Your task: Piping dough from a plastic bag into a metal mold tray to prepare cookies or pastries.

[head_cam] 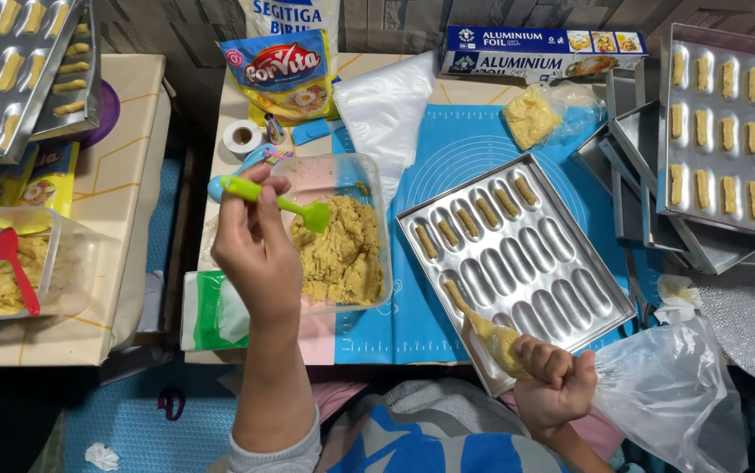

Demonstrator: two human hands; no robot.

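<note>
My left hand (pixel 253 241) grips a green spatula (pixel 283 203) whose blade hovers over the yellow dough in a clear plastic tub (pixel 376 188). My right hand (pixel 555 382) squeezes a clear piping bag (pixel 662 390) of dough. The bag's tip (pixel 458 298) rests in a groove at the near left of a metal finger-shaped mould tray (pixel 601 317). Several far grooves of that tray hold piped dough strips; the rest are bare.
A blue silicone mat (pixel 461 144) lies under the tray. Filled mould trays are stacked at right (pixel 730 131) and far left (pixel 10 70). Another dough tub with a red spatula (pixel 17 267) sits left. A foil box (pixel 542 48), flour bags, tape roll and a spare plastic bag lie behind.
</note>
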